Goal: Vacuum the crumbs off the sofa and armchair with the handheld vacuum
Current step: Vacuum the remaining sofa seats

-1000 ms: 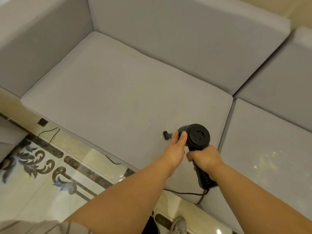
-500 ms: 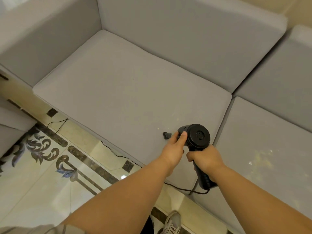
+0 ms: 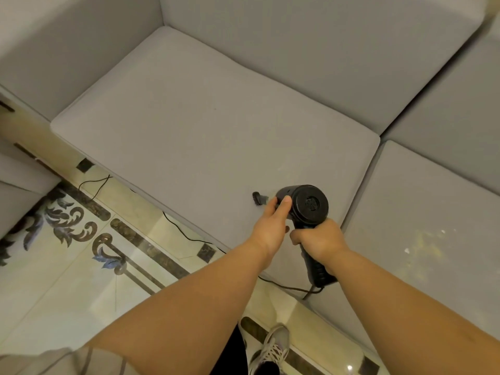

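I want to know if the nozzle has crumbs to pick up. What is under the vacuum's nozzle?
Grey seat cushion lies under the nozzle of the handheld vacuum. No crumbs show there; the spot directly beneath is covered.

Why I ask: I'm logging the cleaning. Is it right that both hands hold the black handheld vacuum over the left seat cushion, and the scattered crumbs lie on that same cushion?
Not quite. The head view shows the left hand and right hand holding the handheld vacuum over the left seat cushion, but the scattered crumbs lie on the right seat cushion.
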Available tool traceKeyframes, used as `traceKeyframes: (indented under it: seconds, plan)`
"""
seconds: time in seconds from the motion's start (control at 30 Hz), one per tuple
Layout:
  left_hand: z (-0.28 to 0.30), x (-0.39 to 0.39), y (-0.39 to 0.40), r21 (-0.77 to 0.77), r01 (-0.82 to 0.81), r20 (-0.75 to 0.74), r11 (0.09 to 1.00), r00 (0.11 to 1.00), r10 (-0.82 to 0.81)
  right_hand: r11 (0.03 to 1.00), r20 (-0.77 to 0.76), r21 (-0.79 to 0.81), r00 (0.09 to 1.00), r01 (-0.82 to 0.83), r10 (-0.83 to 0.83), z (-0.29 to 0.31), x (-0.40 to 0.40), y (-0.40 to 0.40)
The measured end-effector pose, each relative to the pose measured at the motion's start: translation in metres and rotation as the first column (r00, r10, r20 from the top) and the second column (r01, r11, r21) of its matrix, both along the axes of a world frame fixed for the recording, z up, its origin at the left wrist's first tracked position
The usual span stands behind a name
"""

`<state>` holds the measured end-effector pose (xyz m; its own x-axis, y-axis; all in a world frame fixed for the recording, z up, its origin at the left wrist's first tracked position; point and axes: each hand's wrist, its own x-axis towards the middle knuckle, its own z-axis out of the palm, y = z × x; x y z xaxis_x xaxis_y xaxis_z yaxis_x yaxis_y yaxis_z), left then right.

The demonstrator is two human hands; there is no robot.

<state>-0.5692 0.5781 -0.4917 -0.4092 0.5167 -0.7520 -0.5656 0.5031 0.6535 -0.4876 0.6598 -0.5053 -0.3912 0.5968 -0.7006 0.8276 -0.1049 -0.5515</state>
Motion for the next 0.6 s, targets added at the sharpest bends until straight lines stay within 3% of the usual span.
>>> traceKeyframes:
  seconds: [0.43, 0.6]
  plan:
    - [0.022, 0.063, 0.019, 0.016, 0.083, 0.040, 0.996, 0.996, -0.084, 0.994, -0.002, 0.017, 0.995, 0.104, -0.104, 0.020, 0.071, 0.013]
    - [0.024, 0.066, 0.008, -0.012, 0.024, -0.003, 1.000, 1.000, -0.024, 0.997, -0.043, -0.030, 0.996, 0.072, -0.073, 0.023, 0.070, 0.004]
